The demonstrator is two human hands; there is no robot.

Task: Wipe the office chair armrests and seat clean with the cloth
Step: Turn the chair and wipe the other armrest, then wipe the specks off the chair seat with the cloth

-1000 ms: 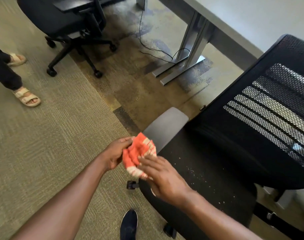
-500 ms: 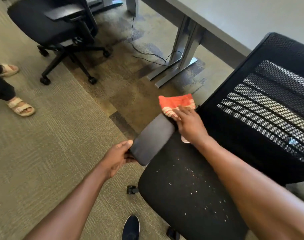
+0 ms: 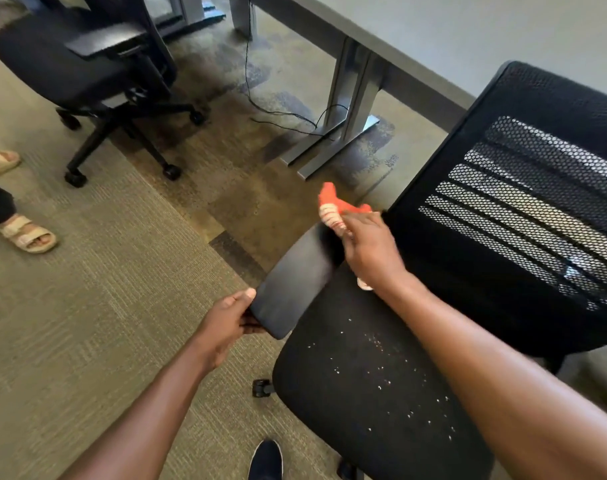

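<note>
A black office chair with a mesh back (image 3: 523, 209) stands at the right. Its black seat (image 3: 374, 386) is speckled with pale crumbs. My left hand (image 3: 225, 323) grips the near end of the dark left armrest (image 3: 295, 285). My right hand (image 3: 367, 251) presses an orange and white cloth (image 3: 333, 207) onto the armrest's far end, next to the chair back. Part of the cloth pokes out under my wrist. The chair's right armrest is out of view.
A second black office chair (image 3: 87, 71) stands at the back left. A grey desk (image 3: 381, 39) with metal legs and a trailing cable (image 3: 288, 116) runs along the back. Another person's sandalled feet (image 3: 28, 233) are at the left edge. My dark shoe (image 3: 265, 460) is near the chair base.
Both hands held the cloth a second ago. My left hand has since gripped the armrest's near end, and my right hand carried the cloth to the far end, where it stays bunched.
</note>
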